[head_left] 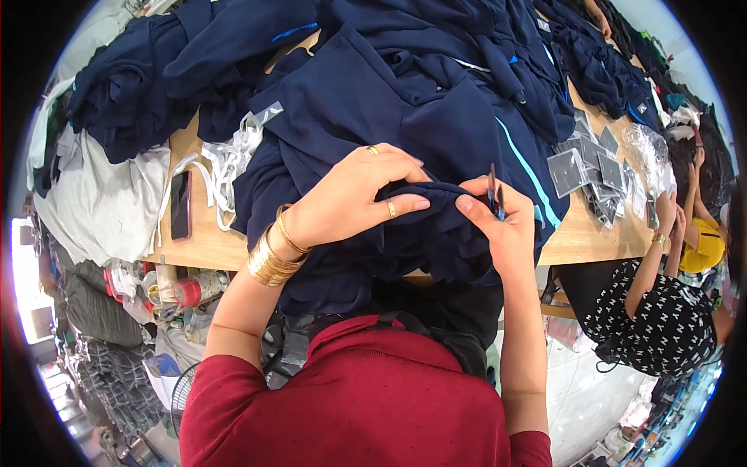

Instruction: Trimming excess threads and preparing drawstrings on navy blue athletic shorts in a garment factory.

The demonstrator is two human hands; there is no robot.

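Over the near edge of the tabletop (572, 245), we are seeing a navy garment (436, 229) hanging, its folds hiding its full outline. Our right hand (510, 231) is pinching the garment and partly covering the small snips (492, 187) it is holding; our left hand (346, 192) is holding a fold, thumb and fingers slightly parted.

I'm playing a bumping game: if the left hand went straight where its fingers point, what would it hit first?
The left hand would probably meet the fold of navy cloth first, then perhaps the right hand, though depth is hard to judge.
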